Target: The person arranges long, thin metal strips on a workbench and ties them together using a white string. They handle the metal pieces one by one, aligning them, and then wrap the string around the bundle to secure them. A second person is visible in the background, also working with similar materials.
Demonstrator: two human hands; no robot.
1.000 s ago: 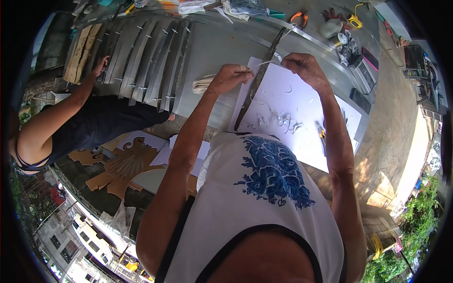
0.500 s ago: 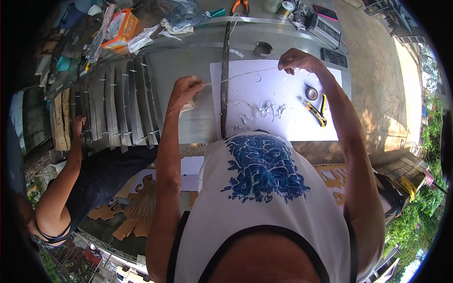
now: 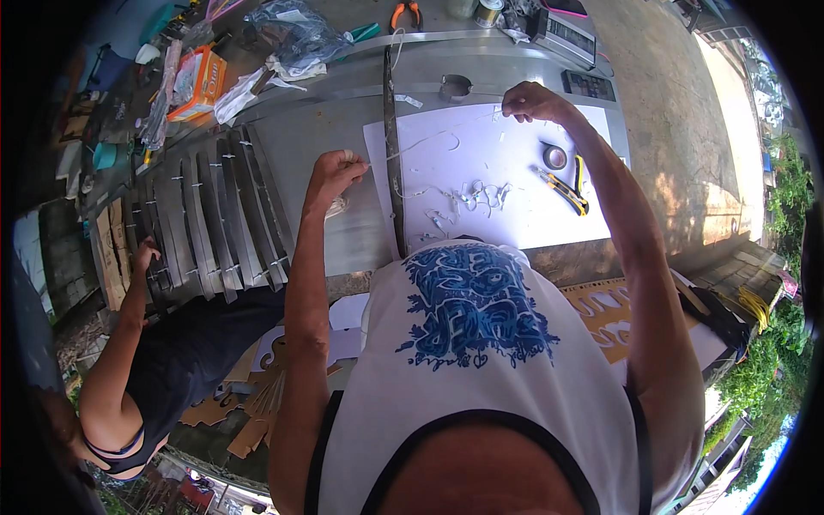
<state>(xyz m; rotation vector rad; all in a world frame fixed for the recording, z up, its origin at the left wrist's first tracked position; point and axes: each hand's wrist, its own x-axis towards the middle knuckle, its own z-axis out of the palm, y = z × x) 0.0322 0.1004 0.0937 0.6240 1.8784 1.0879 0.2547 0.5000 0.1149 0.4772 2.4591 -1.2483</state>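
Observation:
A thin white string (image 3: pixel 418 150) stretches between my two hands above the white sheet (image 3: pixel 506 227). My left hand (image 3: pixel 335 178) pinches one end of it, just left of the sheet. Farther right, near the sheet's far edge, my right hand (image 3: pixel 534 102) pinches the other end with bent fingers. A pale bundle, apparently of string (image 3: pixel 336 206), shows partly behind my left wrist. A long dark metal strip (image 3: pixel 393 172) lies under the string, along the sheet's left side. Curled white scraps (image 3: pixel 472 197) are scattered on the sheet nearer to me.
A tape roll (image 3: pixel 554 156) and a yellow utility knife (image 3: pixel 564 190) lie on the sheet. Beyond it are a round dark container (image 3: pixel 456 86) and orange pliers (image 3: pixel 407 14). Grey strips (image 3: pixel 206 215) line the left, beside another person's hand (image 3: pixel 147 255).
The whole view has shifted slightly. My hands still hold the string, now drawn a little more steeply up to my right hand. The other person's hand has stayed near the grey strips.

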